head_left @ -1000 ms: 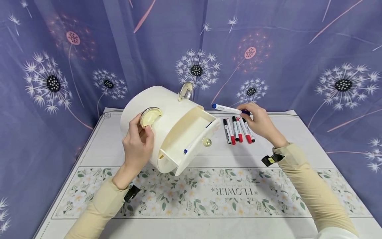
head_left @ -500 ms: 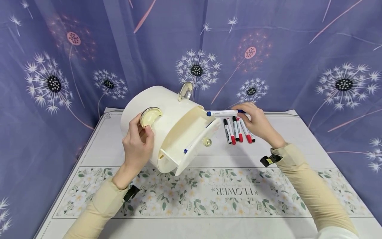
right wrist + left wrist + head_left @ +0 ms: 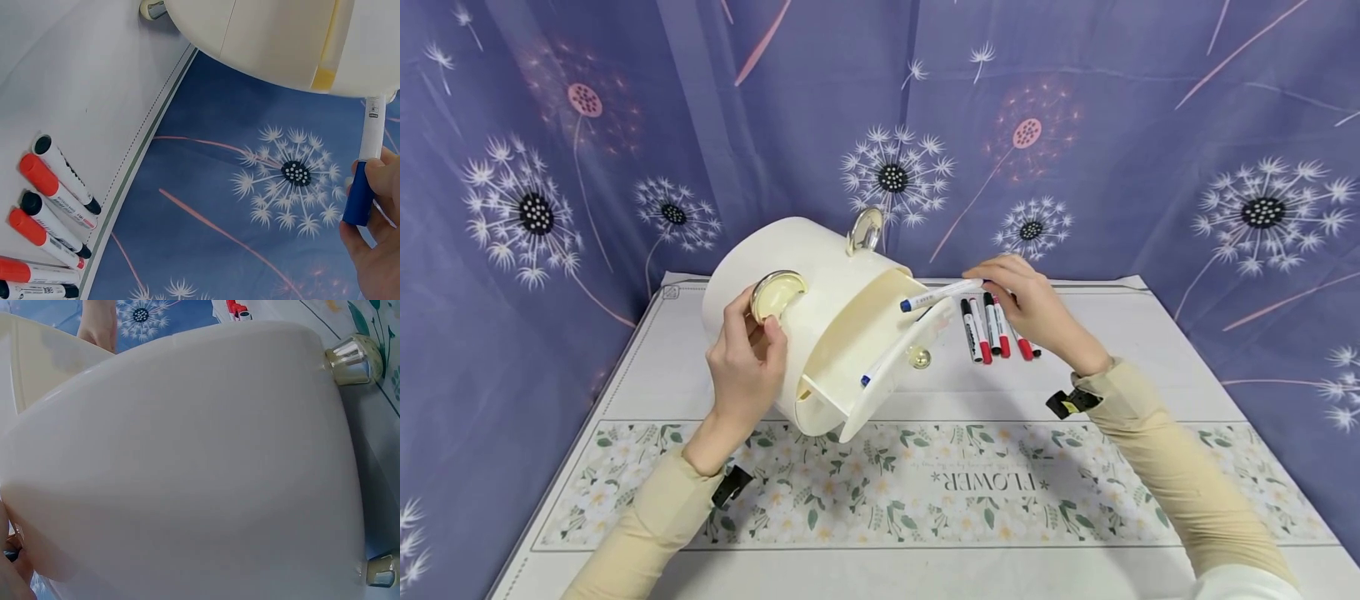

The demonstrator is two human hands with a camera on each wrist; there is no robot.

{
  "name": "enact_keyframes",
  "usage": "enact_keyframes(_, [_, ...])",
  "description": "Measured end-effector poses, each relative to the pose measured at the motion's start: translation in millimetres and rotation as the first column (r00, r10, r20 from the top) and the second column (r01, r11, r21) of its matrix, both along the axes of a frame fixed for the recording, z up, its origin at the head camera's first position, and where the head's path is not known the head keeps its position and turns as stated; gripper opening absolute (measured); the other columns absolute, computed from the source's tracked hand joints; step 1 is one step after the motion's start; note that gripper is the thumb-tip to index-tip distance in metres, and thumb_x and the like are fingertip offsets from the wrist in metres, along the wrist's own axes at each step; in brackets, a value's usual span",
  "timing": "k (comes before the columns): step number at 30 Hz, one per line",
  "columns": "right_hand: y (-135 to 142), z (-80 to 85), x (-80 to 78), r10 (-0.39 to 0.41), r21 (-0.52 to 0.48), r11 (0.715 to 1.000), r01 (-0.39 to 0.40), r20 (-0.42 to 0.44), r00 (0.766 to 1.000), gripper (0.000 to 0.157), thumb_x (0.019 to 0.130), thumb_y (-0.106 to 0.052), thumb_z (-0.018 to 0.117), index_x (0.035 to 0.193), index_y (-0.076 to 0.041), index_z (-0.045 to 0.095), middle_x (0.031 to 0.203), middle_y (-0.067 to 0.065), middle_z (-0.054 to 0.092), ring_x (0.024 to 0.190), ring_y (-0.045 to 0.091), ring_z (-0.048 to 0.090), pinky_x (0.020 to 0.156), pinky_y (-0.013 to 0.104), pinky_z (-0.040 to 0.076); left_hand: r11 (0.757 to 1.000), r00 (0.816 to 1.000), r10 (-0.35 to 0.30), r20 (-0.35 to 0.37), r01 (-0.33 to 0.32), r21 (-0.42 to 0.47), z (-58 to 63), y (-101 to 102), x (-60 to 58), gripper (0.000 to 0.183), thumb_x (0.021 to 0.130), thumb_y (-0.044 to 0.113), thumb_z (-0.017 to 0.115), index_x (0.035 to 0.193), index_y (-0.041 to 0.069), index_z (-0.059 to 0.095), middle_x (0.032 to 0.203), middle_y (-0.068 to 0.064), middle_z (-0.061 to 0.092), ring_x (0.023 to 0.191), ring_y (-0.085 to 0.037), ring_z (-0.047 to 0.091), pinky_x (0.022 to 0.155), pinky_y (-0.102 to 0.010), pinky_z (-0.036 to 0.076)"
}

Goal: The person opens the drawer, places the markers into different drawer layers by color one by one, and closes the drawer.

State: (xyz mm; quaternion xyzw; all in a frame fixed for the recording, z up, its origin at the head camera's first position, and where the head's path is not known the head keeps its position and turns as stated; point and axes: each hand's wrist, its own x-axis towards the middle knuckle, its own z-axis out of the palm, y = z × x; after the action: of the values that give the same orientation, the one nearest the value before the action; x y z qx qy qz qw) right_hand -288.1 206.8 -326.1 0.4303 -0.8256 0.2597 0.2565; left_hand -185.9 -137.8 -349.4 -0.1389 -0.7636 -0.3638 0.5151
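Note:
A white rounded box (image 3: 790,250) with gold-rimmed ears leans tilted on the table, its drawer (image 3: 850,346) pulled out. My left hand (image 3: 745,367) grips the near ear (image 3: 781,293) between thumb and fingers. Over the drawer's far end slants a white marker (image 3: 943,293), blue tip toward the drawer. My right hand (image 3: 1030,304) pinches that marker by its other end, where a blue cap (image 3: 358,194) shows in the right wrist view. Inside the drawer lies another blue-tipped marker (image 3: 872,371), partly hidden by the front panel. The box wall (image 3: 206,437) fills most of the left wrist view.
Several black and red markers (image 3: 996,329) lie in a row right of the box. A gold knob (image 3: 920,357) sticks out from the drawer front. Gold feet (image 3: 353,359) jut from the box. Behind the table (image 3: 1000,533) hangs a blue dandelion-print curtain (image 3: 775,125).
My right hand has moved left and slightly up, bringing the marker from beside the box to over the drawer, its leading end now lower. My left hand and the box have stayed in place.

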Motion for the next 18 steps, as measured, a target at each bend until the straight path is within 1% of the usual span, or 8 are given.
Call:
enact_keyframes(1, [-1, 0.1, 0.5, 0.006, -0.002, 1.000, -0.006, -0.008, 1.000, 0.032, 0.086, 0.010, 0.051, 0.110, -0.006, 0.064, 0.109, 0.012, 0.062, 0.106, 0.026, 0.052, 0.079, 0.033, 0.042, 1.000, 1.000, 0.000, 0.001, 0.000, -0.002, -0.4, 0, 0.0, 0.035, 0.086, 0.007, 0.050, 0.118, -0.008, 0.048, 0.099, -0.025, 0.063, 0.080, -0.032, 0.067, 0.063, -0.036, 0.057])
enact_keyframes(5, [-5, 0.7, 1.3, 0.023, -0.005, 1.000, -0.023, -0.016, 1.000, 0.032, 0.085, 0.010, 0.052, 0.110, -0.006, 0.065, 0.109, 0.013, 0.062, 0.107, 0.027, 0.050, 0.089, 0.039, 0.041, 1.000, 1.000, 0.005, 0.005, -0.005, -0.008, -0.7, 0, 0.1, 0.036, 0.086, 0.008, 0.050, 0.118, -0.008, 0.048, 0.100, -0.025, 0.063, 0.080, -0.032, 0.067, 0.063, -0.037, 0.057])
enact_keyframes(9, [-10, 3.1, 2.4, 0.029, 0.015, 0.999, -0.029, -0.029, 0.999, 0.035, 0.085, 0.009, 0.052, 0.112, -0.010, 0.065, 0.112, 0.014, 0.058, 0.107, 0.028, 0.048, 0.083, 0.038, 0.039, 1.000, 1.000, 0.012, 0.002, -0.012, -0.010, -0.7, 1, -0.2, 0.036, 0.086, 0.008, 0.050, 0.118, -0.007, 0.048, 0.100, -0.025, 0.063, 0.081, -0.032, 0.067, 0.062, -0.037, 0.057])
enact_keyframes(12, [-14, 5.7, 4.3, 0.031, 0.044, 0.999, -0.029, -0.036, 0.999, 0.039, 0.087, 0.010, 0.049, 0.111, -0.015, 0.065, 0.113, 0.015, 0.055, 0.106, 0.028, 0.046, 0.075, 0.033, 0.035, 1.000, 1.000, 0.014, 0.001, -0.014, -0.009, -0.8, 1, -0.6, 0.036, 0.086, 0.008, 0.050, 0.118, -0.007, 0.048, 0.100, -0.024, 0.063, 0.081, -0.032, 0.067, 0.063, -0.037, 0.057])
enact_keyframes(15, [-19, 7.6, 6.3, 0.049, 0.075, 0.996, -0.046, -0.039, 0.998, 0.041, 0.088, 0.010, 0.046, 0.112, -0.017, 0.065, 0.114, 0.014, 0.055, 0.106, 0.028, 0.046, 0.073, 0.031, 0.034, 1.000, 1.000, 0.015, 0.003, -0.015, -0.008, -1.2, 1, -0.6, 0.036, 0.086, 0.009, 0.050, 0.119, -0.007, 0.048, 0.100, -0.024, 0.063, 0.081, -0.032, 0.067, 0.062, -0.037, 0.057])
enact_keyframes(18, [-23, 8.2, 7.6, 0.079, 0.099, 0.992, -0.075, -0.038, 0.996, 0.042, 0.088, 0.010, 0.047, 0.113, -0.018, 0.065, 0.114, 0.014, 0.055, 0.108, 0.027, 0.047, 0.072, 0.030, 0.036, 1.000, 1.000, 0.019, 0.002, -0.019, -0.002, -2.1, 1, -0.4, 0.036, 0.087, 0.010, 0.050, 0.119, -0.007, 0.048, 0.100, -0.024, 0.063, 0.080, -0.032, 0.067, 0.062, -0.038, 0.056])
